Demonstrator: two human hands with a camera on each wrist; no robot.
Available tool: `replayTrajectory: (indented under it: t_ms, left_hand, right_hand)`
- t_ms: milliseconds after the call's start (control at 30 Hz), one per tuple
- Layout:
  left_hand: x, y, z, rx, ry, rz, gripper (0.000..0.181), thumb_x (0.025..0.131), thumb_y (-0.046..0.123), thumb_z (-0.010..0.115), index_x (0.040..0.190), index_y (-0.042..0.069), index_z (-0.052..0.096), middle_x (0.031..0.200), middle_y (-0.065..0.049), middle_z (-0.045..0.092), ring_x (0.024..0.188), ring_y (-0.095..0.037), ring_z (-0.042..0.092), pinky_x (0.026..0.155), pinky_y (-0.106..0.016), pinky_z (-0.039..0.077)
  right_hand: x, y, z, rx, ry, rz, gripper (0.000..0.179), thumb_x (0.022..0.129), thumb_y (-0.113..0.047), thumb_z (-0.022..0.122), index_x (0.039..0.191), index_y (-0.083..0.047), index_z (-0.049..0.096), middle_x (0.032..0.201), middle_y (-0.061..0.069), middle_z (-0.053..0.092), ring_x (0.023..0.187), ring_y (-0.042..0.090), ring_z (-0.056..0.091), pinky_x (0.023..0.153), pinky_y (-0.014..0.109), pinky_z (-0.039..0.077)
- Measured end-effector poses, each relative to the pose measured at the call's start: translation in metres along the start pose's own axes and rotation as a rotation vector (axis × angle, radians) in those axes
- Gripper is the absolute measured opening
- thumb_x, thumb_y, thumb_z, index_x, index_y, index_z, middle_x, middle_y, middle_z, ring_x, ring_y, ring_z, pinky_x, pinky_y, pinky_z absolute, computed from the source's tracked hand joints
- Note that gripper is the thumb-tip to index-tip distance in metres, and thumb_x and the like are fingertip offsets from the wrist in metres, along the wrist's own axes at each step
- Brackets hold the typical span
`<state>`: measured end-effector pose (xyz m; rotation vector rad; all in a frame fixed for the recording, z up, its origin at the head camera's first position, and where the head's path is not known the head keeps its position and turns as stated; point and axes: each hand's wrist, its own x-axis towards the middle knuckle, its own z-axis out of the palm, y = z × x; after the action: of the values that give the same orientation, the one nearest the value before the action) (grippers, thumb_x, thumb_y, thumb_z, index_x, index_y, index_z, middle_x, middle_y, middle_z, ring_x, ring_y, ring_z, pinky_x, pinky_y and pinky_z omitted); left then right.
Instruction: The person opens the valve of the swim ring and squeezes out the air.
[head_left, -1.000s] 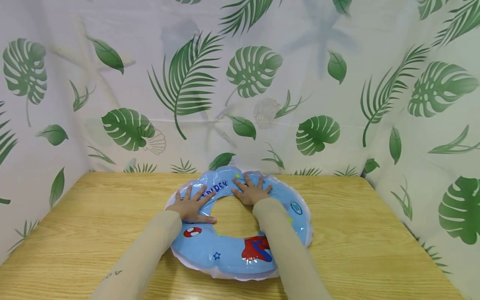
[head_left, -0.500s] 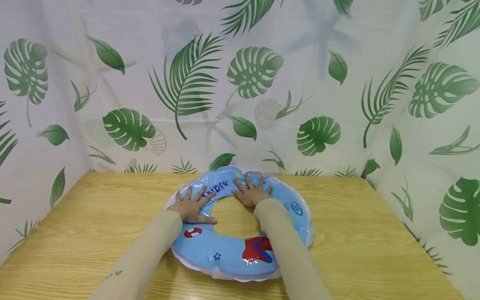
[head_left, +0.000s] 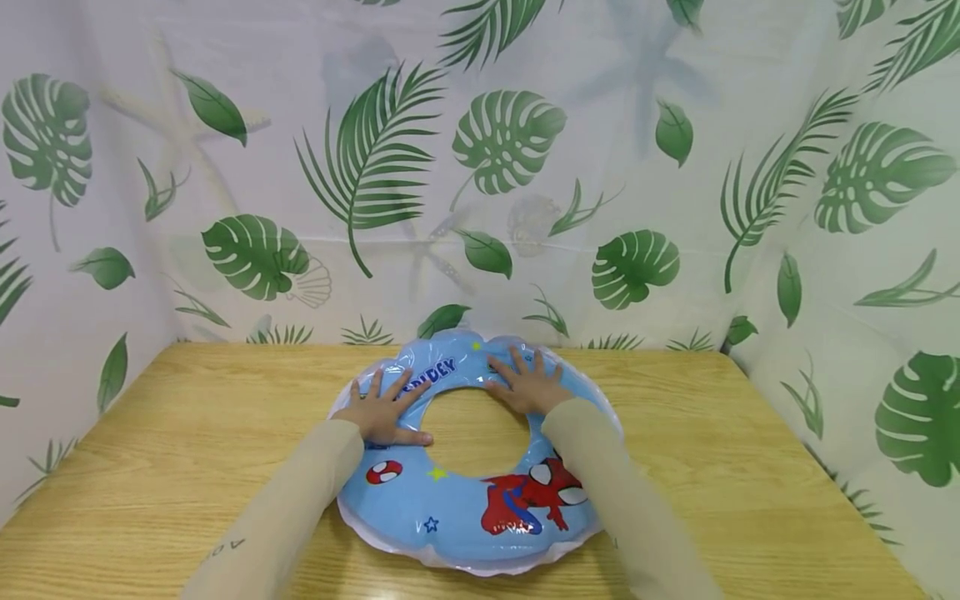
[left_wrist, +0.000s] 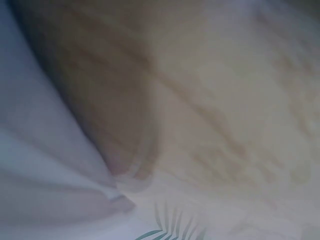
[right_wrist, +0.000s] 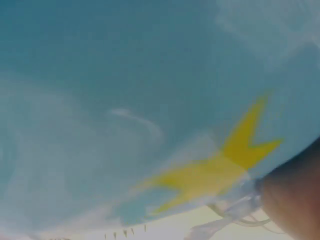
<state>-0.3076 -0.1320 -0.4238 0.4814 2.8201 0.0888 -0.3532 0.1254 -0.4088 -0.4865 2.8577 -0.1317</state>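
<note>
A light blue inflatable swim ring (head_left: 465,529) with cartoon prints and a wavy clear rim lies on the wooden table (head_left: 750,492). Spread fingers of my left hand (head_left: 381,414) rest on its left side, the thumb reaching over the inner edge. My right hand (head_left: 531,386), fingers also spread, rests on the far right part of the ring. The left wrist view is blurred and shows the tabletop (left_wrist: 225,100) and a pale edge. Close up in the right wrist view are the ring's blue vinyl and a yellow star (right_wrist: 215,172), with part of the hand at the lower right.
A white curtain (head_left: 570,208) printed with green leaves hangs behind the table and along both sides. Bare wood surrounds the ring to the left and right, and shows through its centre hole.
My right hand has shifted a little to the right across the ring, and its forearm moved right too. More of the red cartoon figure shows; the ring's near edge sits slightly lower. The left hand stays put.
</note>
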Motion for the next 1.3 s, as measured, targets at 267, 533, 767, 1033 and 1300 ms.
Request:
replayTrajectory:
  t_ms: [267, 533, 767, 1033, 1300]
  left_hand:
    - [-0.002, 0.000, -0.002, -0.006, 0.005, 0.004, 0.090, 0.075, 0.075, 0.045, 0.147, 0.034, 0.010, 0.156, -0.005, -0.001, 0.137, -0.047, -0.005, 0.103, -0.068, 0.000]
    - [-0.001, 0.000, -0.002, -0.015, -0.011, 0.012, 0.090, 0.075, 0.075, 0.045, 0.147, 0.034, 0.008, 0.156, -0.004, -0.004, 0.138, -0.045, -0.007, 0.103, -0.068, -0.002]
    - [-0.001, -0.002, -0.002, -0.024, -0.003, 0.013, 0.091, 0.074, 0.075, 0.046, 0.147, 0.034, 0.009, 0.156, -0.004, -0.002, 0.138, -0.045, -0.007, 0.103, -0.068, -0.002]
    - [-0.003, -0.002, -0.001, -0.015, 0.012, 0.009, 0.090, 0.074, 0.075, 0.045, 0.147, 0.034, 0.010, 0.156, -0.004, 0.000, 0.138, -0.046, -0.004, 0.103, -0.068, -0.001]
    - [-0.008, 0.003, -0.006, 0.019, 0.069, 0.034, 0.091, 0.075, 0.073, 0.047, 0.147, 0.031, 0.010, 0.156, -0.007, 0.000, 0.137, -0.048, -0.002, 0.102, -0.070, 0.003]
  right_hand:
    - [-0.009, 0.012, 0.009, -0.002, 0.037, 0.060, 0.060, 0.094, -0.059, 0.020, 0.147, -0.033, 0.009, 0.155, 0.013, -0.002, 0.135, 0.051, -0.004, 0.099, 0.073, 0.004]
    - [-0.008, 0.015, 0.016, 0.039, -0.006, 0.083, 0.061, 0.093, -0.061, 0.018, 0.147, -0.034, 0.007, 0.155, 0.011, -0.008, 0.136, 0.049, -0.010, 0.098, 0.073, 0.000]
    - [-0.009, 0.014, 0.015, 0.057, -0.031, 0.085, 0.060, 0.093, -0.061, 0.017, 0.147, -0.035, 0.006, 0.154, 0.009, -0.011, 0.135, 0.048, -0.014, 0.099, 0.072, -0.004]
    - [-0.008, 0.014, 0.016, 0.051, -0.051, 0.086, 0.061, 0.093, -0.061, 0.015, 0.146, -0.035, 0.006, 0.154, 0.008, -0.012, 0.136, 0.046, -0.016, 0.099, 0.072, -0.004]
    - [-0.006, 0.016, 0.017, 0.044, -0.046, 0.095, 0.061, 0.093, -0.061, 0.014, 0.147, -0.035, 0.006, 0.155, 0.008, -0.011, 0.136, 0.046, -0.015, 0.099, 0.072, -0.004]
